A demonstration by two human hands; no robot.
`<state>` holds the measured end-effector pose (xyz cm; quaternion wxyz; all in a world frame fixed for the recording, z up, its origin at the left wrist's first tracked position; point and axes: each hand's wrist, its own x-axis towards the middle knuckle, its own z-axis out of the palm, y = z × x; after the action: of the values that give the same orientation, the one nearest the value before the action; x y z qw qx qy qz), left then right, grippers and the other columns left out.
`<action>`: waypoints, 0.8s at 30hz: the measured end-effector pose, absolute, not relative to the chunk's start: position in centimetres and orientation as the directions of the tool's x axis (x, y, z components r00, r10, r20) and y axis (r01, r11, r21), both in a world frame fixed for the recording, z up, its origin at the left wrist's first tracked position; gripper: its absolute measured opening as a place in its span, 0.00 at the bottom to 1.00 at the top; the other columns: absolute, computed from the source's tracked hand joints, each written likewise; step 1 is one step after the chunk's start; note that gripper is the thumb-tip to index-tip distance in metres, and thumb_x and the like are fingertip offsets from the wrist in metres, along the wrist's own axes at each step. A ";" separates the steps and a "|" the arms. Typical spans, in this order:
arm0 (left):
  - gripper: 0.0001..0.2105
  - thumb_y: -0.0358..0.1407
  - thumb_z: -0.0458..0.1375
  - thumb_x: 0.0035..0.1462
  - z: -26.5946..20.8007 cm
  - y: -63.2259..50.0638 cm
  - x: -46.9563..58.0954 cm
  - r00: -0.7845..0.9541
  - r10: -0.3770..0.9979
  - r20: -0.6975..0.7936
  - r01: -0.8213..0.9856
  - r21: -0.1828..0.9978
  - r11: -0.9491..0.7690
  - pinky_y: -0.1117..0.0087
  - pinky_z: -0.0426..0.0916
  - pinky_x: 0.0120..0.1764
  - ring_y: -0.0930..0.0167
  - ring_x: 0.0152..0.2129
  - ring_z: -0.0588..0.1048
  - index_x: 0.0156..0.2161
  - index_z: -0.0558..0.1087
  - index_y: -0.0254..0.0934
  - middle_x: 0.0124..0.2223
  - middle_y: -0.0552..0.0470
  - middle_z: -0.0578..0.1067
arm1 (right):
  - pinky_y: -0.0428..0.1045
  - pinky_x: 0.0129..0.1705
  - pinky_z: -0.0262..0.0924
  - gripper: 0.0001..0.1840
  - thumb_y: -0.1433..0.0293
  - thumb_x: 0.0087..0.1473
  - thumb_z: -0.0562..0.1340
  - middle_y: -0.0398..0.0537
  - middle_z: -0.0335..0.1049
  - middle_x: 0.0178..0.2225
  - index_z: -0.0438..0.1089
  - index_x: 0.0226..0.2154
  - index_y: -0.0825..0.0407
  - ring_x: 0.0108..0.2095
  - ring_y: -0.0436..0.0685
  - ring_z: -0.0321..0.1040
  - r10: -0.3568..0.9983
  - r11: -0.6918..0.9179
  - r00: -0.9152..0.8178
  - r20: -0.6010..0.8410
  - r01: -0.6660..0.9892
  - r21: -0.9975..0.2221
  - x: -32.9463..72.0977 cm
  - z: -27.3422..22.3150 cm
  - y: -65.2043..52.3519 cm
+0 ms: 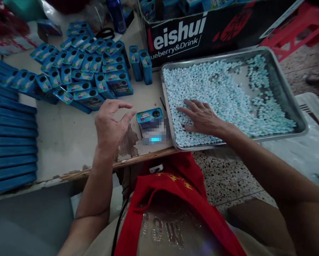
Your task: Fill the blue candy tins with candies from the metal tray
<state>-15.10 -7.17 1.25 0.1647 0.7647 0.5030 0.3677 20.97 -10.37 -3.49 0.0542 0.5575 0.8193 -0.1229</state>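
My left hand (113, 124) hovers over the table with thumb and fingers curved apart and nothing between them. Just right of it, a blue candy box (149, 115) with a round hole in its top sits on a small device with a lit cyan display (155, 139), probably a scale; that part is pixelated. Palm down, my right hand (200, 117) rests with spread fingers on the small pale blue and white candies (209, 83). They fill most of a metal tray (285, 89), thinning out toward its right side.
Several blue boxes (79, 76) stand grouped at the back left, with a stacked row (12, 142) along the left edge. Two more boxes (140, 64) stand near a black printed carton (180, 39). A red stool (295, 32) is behind the tray. The table's worn front edge (76, 174) is close to me.
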 end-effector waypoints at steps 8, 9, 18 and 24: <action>0.14 0.44 0.76 0.65 0.3 -9.4 -18.5 0.177 0.936 0.303 0.709 0.621 -0.335 0.53 0.81 0.60 0.57 0.52 0.85 0.52 0.85 0.44 0.54 0.46 0.86 | 0.55 0.37 0.63 0.09 0.65 0.59 0.65 0.52 0.75 0.37 0.74 0.43 0.46 0.34 0.61 0.70 0.923 0.113 -0.276 -0.268 0.861 -0.497 20.9 -2.5 -8.6; 0.19 0.41 0.79 0.62 0.0 -9.5 -18.4 0.196 0.943 0.270 0.703 0.632 -0.327 0.54 0.81 0.60 0.57 0.52 0.85 0.56 0.84 0.44 0.56 0.46 0.85 | 0.54 0.35 0.62 0.07 0.64 0.57 0.65 0.48 0.71 0.32 0.72 0.40 0.46 0.31 0.59 0.67 0.925 -0.013 -0.224 -0.306 0.788 -0.615 21.5 -2.2 -8.4; 0.31 0.32 0.79 0.58 -0.3 -9.5 -16.8 0.240 0.958 0.156 0.654 0.704 -0.279 0.55 0.81 0.61 0.55 0.58 0.84 0.65 0.79 0.44 0.62 0.44 0.85 | 0.52 0.29 0.42 0.16 0.49 0.63 0.55 0.39 0.56 0.28 0.58 0.34 0.42 0.24 0.54 0.43 0.902 -0.370 -0.146 -0.407 0.226 -0.901 21.5 0.8 -9.5; 0.37 0.31 0.83 0.53 -1.8 -9.9 -15.4 0.237 0.948 0.213 0.612 0.725 -0.315 0.51 0.78 0.67 0.54 0.61 0.83 0.67 0.78 0.43 0.64 0.43 0.84 | 0.55 0.34 0.50 0.21 0.52 0.74 0.45 0.45 0.62 0.33 0.63 0.35 0.42 0.28 0.59 0.46 0.985 -0.146 -0.053 -0.167 0.276 -0.950 19.0 -0.3 -8.5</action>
<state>-15.36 -9.87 -1.84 0.2580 0.7428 0.5251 0.3254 19.02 -8.47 -0.28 -0.3663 0.5825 0.5411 -0.4835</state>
